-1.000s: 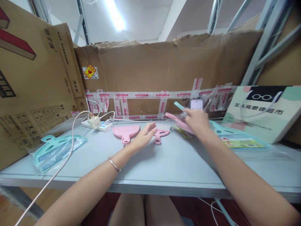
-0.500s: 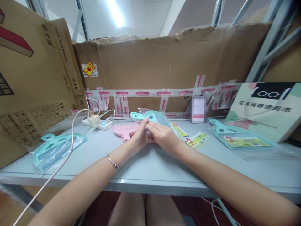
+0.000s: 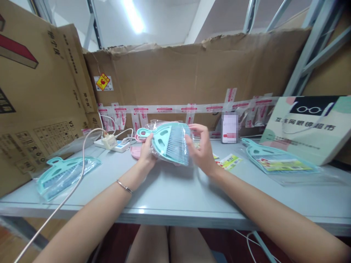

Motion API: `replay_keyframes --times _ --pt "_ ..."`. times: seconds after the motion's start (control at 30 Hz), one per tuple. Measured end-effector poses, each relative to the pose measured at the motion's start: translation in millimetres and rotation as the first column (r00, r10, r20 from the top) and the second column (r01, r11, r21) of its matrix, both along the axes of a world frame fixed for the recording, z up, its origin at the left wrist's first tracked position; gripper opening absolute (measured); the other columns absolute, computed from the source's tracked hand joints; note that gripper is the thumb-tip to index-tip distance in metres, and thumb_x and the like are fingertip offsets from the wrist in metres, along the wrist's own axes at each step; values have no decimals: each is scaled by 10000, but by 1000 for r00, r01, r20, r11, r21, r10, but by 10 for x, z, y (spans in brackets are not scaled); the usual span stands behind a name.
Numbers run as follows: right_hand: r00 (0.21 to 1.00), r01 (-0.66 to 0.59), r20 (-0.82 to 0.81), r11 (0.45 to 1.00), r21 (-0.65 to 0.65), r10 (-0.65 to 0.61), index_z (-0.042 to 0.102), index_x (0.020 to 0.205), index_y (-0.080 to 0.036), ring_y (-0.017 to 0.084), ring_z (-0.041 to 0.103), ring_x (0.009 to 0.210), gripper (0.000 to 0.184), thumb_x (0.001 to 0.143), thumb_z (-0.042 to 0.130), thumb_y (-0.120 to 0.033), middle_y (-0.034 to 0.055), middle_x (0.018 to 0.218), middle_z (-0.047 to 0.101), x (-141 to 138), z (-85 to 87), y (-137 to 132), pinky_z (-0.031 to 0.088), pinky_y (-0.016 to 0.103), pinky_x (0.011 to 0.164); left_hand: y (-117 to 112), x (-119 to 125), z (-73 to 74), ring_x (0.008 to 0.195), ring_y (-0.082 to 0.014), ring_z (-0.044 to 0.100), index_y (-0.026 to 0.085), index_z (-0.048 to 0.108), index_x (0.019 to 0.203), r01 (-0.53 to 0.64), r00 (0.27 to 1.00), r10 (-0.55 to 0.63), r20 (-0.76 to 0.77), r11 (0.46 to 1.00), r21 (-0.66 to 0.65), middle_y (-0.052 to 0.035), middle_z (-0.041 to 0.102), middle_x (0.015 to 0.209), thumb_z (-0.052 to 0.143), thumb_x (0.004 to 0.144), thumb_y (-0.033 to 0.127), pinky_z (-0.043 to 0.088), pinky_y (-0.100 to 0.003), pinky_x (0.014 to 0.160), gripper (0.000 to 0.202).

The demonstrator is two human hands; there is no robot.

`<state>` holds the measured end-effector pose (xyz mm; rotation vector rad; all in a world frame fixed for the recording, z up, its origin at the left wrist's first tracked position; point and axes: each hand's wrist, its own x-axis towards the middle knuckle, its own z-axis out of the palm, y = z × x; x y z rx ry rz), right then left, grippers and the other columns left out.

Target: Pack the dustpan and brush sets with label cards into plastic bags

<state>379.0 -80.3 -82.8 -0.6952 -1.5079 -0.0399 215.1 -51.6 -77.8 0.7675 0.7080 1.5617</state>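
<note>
Fingers, left hand: were closed around the handle end of a bagged turquoise brush set, held up left of the phone.
Fingers, right hand: were bent half open at the bristle edge; whether it was gripped could not be told.
Pink dustpan: was partly hidden, left of the phone.
Printed cards: were spread just in front of the phone.
Second bagged set: was laid right of the phone.
Third bagged set: was placed far left of it.
</note>
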Motion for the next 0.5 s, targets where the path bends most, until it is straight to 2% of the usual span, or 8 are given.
replay_keyframes --times 0.07,0.1,0.13,0.2,0.23,0.27,0.37,0.5 --pt "971 -38 -237 966 -257 -24 477 955 -215 194 546 966 231 780 574 -331 64 1028 555 39 -33 119 467 400 856 19 -22 5 744 -166 649 141 581 980 -70 996 71 45 997 -22 -57 683 858 586 787 350 511 -282 711 285" --pt "942 -149 -335 907 -394 9 474 920 -217 186 553 913 257 747 608 -352 44 967 564 46 -49 165 487 374 798 22 -31 7 744 -164 650 149 580 975 -110 992 111 51 994 -22 -55 684 874 612 776 344 513 -281 708 280" --pt "901 -295 -430 812 -503 61 473 901 -220 176 562 860 284 718 638 -362 24 909 577 45 -62 197 499 346 740 21 -39 8 742 -162 652 164 577 976 -147 988 148 40 989 -9 -48 684 890 639 762 347 516 -281 700 288" --pt "790 -554 -594 588 -589 150 487 887 -217 158 579 759 297 691 669 -345 -1 813 605 28 -71 218 501 295 638 7 -50 15 731 -160 653 203 569 991 -201 979 201 -9 979 37 -28 683 909 686 726 370 523 -285 678 334" --pt "742 -630 -648 511 -585 174 501 880 -207 150 583 716 283 686 674 -318 -2 784 618 17 -68 211 495 275 601 -4 -53 20 724 -159 653 220 567 993 -213 976 215 -39 975 62 -19 683 907 700 710 389 525 -289 669 355" --pt "710 -672 -679 473 -571 189 518 867 -195 142 581 679 259 681 674 -286 1 761 627 8 -60 197 485 259 571 -16 -53 27 723 -159 653 231 567 991 -215 973 221 -65 972 90 -14 683 906 706 700 407 527 -291 667 368" --pt "672 -708 -708 468 -529 217 547 819 -175 112 538 551 206 662 665 -241 -17 670 619 1 -28 157 435 221 466 -36 -45 49 756 -163 655 232 583 956 -221 965 241 -101 960 174 -19 681 917 709 685 442 530 -296 698 365" --pt "634 -720 -736 527 -452 235 534 822 -202 82 428 408 255 639 688 -290 -71 553 556 38 -10 179 291 181 330 55 -136 77 840 -175 646 225 601 942 -355 919 382 -91 907 224 -29 669 943 679 700 470 520 -289 749 353"
